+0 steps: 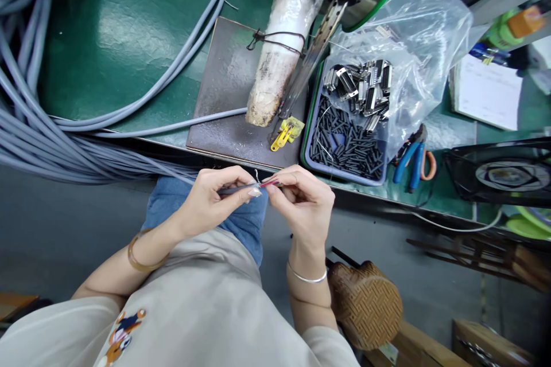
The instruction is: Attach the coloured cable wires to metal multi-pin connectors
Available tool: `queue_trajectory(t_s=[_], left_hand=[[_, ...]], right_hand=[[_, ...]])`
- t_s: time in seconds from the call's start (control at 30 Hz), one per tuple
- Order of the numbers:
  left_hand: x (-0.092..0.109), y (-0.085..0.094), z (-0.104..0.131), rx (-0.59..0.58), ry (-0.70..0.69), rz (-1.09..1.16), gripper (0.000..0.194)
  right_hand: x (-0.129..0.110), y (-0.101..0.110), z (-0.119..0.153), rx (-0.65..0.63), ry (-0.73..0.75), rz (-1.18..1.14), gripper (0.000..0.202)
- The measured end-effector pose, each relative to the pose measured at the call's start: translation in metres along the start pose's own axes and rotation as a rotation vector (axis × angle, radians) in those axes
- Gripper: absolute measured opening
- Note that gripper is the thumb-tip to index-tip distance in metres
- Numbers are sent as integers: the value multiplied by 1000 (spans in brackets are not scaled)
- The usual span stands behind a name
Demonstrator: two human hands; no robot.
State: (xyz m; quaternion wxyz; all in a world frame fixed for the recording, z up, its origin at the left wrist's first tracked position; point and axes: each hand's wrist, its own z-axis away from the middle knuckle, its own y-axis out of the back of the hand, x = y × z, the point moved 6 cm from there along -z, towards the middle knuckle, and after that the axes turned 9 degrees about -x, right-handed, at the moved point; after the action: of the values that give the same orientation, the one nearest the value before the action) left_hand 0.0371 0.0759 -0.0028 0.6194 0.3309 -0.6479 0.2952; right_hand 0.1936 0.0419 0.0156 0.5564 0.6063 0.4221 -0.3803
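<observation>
Just off the bench's front edge, my left hand [219, 198] pinches a grey cable [230, 189] close to its stripped end. From that end come thin wires [270, 183], some red, and one pale strand stands up. My right hand [303, 198] has its thumb and forefinger closed on these wires. The wire tips are partly hidden by its fingers. Behind my hands lies a dark board [224, 80] with a small yellow clip [282, 136] on it. More grey cables [99, 155] run in from the left.
A blue bin [344, 175] holds black sleeves [344, 149] and metal connectors [370, 89], beside a plastic bag [434, 28]. A white duct [279, 40] hangs over the board. Pliers [415, 163] and a small fan [508, 175] are to the right. A stool [370, 304] stands below.
</observation>
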Motion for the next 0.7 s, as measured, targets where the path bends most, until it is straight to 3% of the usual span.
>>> queue_trajectory(t_s=[0.4, 0.6, 0.7], left_hand=[[8, -1, -1, -47, -64, -142, 15], [8, -7, -1, -92, -137, -354, 12], [6, -11, -1, -86, -125, -391, 12]], right_hand=[[-9, 7, 5, -75, 124, 154, 7], [-12, 5, 6, -129, 112, 263, 8], [-4, 4, 5, -97, 20, 221, 9]])
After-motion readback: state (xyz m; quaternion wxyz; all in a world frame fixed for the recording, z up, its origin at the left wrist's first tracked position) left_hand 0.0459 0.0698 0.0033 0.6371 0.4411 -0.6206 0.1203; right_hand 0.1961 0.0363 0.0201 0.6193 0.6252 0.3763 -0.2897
